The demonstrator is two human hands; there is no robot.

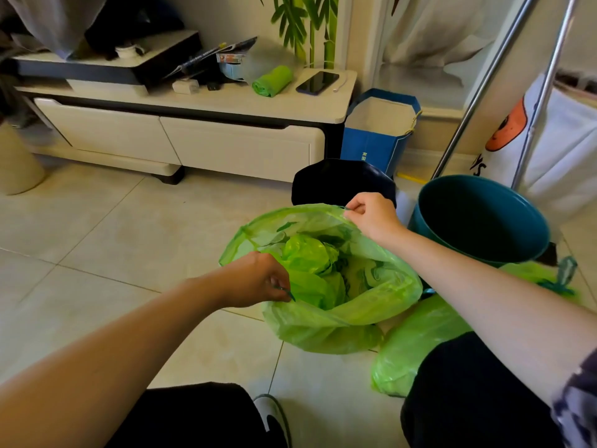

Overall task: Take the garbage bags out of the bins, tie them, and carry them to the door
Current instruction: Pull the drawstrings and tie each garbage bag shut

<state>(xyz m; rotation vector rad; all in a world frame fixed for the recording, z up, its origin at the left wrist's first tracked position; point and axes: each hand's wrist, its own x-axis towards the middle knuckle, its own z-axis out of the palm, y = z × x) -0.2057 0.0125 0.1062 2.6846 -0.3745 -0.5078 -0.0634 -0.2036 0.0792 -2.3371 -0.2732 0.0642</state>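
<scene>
Pinching the open green garbage bag by its rim, left hand near, right hand far (teal bin beside).

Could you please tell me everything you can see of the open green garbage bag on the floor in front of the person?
The open green garbage bag is thin, translucent, crinkled plastic, standing on the tiled floor with its mouth spread wide. Inside lies crumpled green plastic and other refuse that is hard to make out. A darker drawstring runs round the rim. The left hand pinches the near rim and the right hand pinches the far rim. It is not yet tied. A second green bag lies against its right side.
</scene>
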